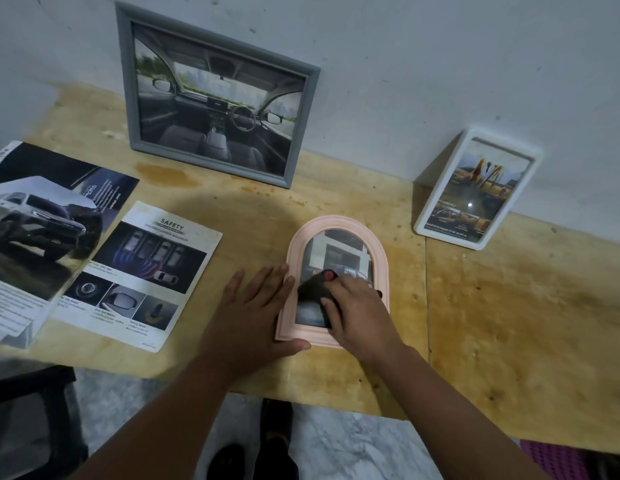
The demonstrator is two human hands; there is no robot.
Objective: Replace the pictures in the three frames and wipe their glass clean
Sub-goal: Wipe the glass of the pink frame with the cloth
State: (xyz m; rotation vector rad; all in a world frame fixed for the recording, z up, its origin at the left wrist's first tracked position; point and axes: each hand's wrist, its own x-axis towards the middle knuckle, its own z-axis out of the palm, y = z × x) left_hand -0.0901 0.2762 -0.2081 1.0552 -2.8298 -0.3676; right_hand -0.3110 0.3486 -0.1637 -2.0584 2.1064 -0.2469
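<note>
A pink arched frame [336,226] lies flat on the wooden table [509,306], holding a car picture under glass. My right hand [357,310] presses a dark cloth [310,289] onto the lower part of its glass, fingers curled over the cloth. Flat against the frame's left edge, my left hand [253,310] has straight fingers and its thumb along the bottom rim. A grey frame [215,95] with a car-interior picture leans on the wall at the back. At the right a white frame [474,192] with a yellow-toned picture also leans on the wall.
A car brochure [42,230] lies open at the left edge, and a loose "SAFETY" page [139,275] lies beside it. A dark chair [31,410] stands below the table's left front. Marble floor and my dark shoes [253,455] show under the front edge.
</note>
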